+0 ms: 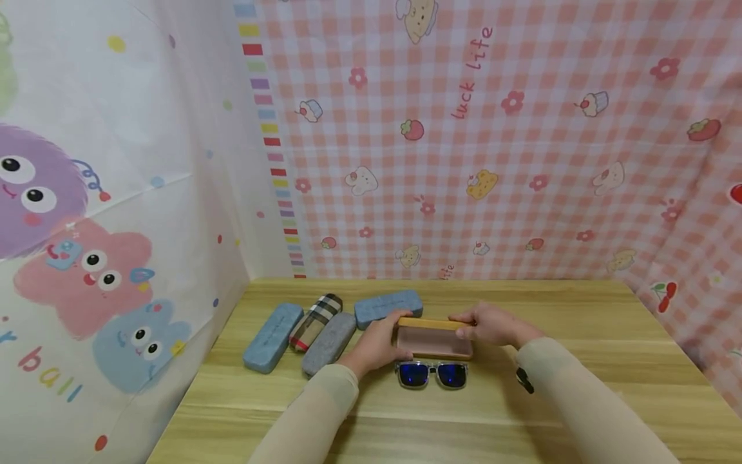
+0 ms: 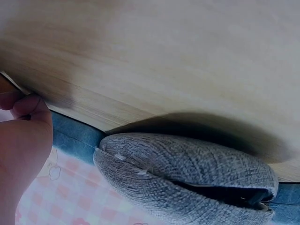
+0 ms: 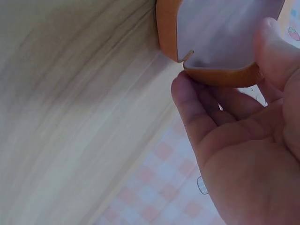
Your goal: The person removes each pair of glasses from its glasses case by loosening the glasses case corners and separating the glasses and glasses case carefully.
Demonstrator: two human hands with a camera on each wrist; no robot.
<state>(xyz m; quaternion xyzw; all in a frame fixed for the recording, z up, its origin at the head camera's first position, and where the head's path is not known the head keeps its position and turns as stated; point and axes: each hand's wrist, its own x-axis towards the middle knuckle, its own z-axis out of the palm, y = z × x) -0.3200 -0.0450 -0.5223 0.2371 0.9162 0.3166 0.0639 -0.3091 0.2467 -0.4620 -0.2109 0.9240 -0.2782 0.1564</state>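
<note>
An orange-brown glasses case (image 1: 435, 343) with a pale lining stands open on the table, between my two hands. My left hand (image 1: 375, 345) grips its left end, thumb at the front corner and fingers by the lid. At the other end my right hand (image 1: 493, 325) holds the raised lid. The right wrist view shows that thumb inside the lining and the fingers behind the orange lid edge (image 3: 220, 77). Sunglasses (image 1: 431, 375) with clear frames and dark blue lenses lie just in front of the case. In the left wrist view, the left fingers are partly hidden.
Left of my hands lie a blue case (image 1: 274, 338), a plaid case (image 1: 316, 323) and a grey fabric case (image 1: 329, 345). The grey case gapes slightly in the left wrist view. Another blue case (image 1: 388, 308) sits behind my left hand. Patterned cloth (image 1: 464, 161) hangs behind the table.
</note>
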